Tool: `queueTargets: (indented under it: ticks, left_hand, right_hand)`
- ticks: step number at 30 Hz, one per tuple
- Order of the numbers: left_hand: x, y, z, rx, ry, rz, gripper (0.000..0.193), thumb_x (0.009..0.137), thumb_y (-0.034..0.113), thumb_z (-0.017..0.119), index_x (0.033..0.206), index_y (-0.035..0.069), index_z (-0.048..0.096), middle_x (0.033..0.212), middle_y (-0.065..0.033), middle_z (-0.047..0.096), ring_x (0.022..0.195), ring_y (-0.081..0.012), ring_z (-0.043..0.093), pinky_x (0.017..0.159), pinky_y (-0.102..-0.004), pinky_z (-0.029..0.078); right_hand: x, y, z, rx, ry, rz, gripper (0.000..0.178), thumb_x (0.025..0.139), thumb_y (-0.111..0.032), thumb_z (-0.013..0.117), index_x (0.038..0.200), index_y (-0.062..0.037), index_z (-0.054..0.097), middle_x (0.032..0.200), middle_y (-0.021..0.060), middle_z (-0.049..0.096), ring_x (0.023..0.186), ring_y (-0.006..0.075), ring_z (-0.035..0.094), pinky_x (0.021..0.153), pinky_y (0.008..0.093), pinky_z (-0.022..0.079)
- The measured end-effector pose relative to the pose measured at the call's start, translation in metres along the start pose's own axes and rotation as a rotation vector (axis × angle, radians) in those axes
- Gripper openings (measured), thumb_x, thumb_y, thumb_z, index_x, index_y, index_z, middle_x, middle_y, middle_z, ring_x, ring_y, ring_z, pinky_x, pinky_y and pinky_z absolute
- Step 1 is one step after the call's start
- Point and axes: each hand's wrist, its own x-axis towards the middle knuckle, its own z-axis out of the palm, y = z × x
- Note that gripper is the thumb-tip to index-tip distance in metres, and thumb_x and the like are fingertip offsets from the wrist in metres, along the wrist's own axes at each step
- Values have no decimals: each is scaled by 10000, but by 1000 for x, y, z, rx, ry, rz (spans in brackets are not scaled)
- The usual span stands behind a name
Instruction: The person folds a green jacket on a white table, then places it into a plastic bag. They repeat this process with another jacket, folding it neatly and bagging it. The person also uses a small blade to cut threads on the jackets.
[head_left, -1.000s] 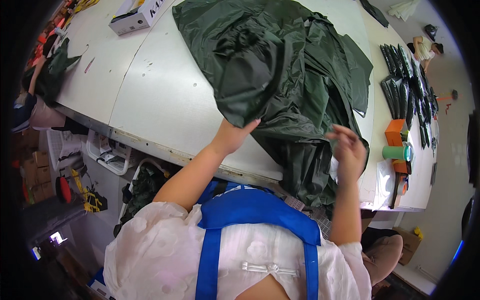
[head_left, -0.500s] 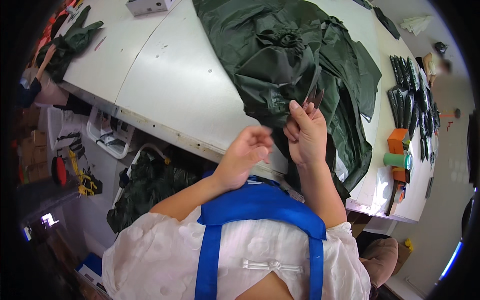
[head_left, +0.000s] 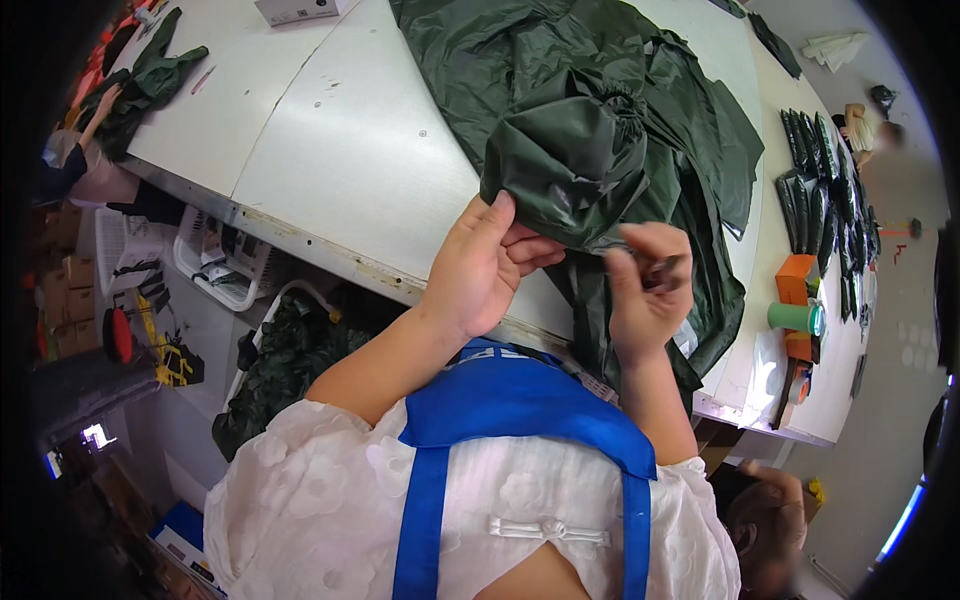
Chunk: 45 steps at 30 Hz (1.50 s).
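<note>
A dark green, shiny thin-fabric garment [head_left: 690,170] with a gathered, hood-like part [head_left: 560,150] spreads over the table in front of me. My left hand [head_left: 490,260] pinches the near left edge of that hood-like part, thumb on top and fingers beneath. Close by on the right, my right hand [head_left: 648,295] is curled just off the hood's lower edge. Thread snips [head_left: 662,272] sit in its palm, blurred and mostly covered by the fingers. Whether the right fingertips also touch the fabric, I cannot tell.
The white table [head_left: 350,170] has its edge close to my body. Black packed bundles [head_left: 805,190], a green roll [head_left: 790,318] and an orange box [head_left: 797,280] lie at right. Below the left edge are a white basket [head_left: 225,270] and dark green fabric [head_left: 290,350]. Other people work nearby.
My left hand has moved forward from near the table edge and taken hold of the hood-like part, which is raised and spread nearer. My right hand has drawn back, its snips now tucked in the palm.
</note>
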Motion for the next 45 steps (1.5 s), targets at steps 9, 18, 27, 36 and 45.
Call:
queueTargets:
  ticks: [9,18,27,36,45]
  left_hand:
    - [1,-7,16,376,16,170,301,967,150,486,1228,2,482,1155,-143,603,1011,-239,628,919,-377,493]
    - [0,0,21,225,20,55,280,973,156,470,1198,-8,497,1106,-142,626,957,-220,647,874,-352,510]
    - [-1,-3,24,555,17,191,321,932,76,528,1236,-9,471,1107,-121,626,969,-187,629,866,-340,505]
    - [-2,-2,21,285,45,47,316,949,157,502,1239,43,446,1139,-116,602,976,-215,617,864,-378,479]
    - [-6,1,22,299,52,52,324,952,162,503,1247,47,435,1138,-114,600,995,-209,606,858,-373,481]
  right_hand:
    - [20,-11,1,-457,-245,-331,252,625,19,674,871,-35,651,823,75,610,677,179,615,556,298,486]
    - [8,-1,-5,689,-239,622,147,899,-52,573,1040,-13,556,826,-23,522,616,51,442,546,194,366]
    - [16,-10,2,-89,-203,23,113,790,16,656,888,-30,624,851,59,594,692,114,564,556,222,435]
    - [13,-13,-1,906,-154,647,187,928,-183,570,1017,-26,520,937,32,514,581,60,390,544,207,338]
    - [17,-14,-38,-100,-340,241,262,792,-133,732,989,-2,621,855,53,612,760,129,590,660,235,497]
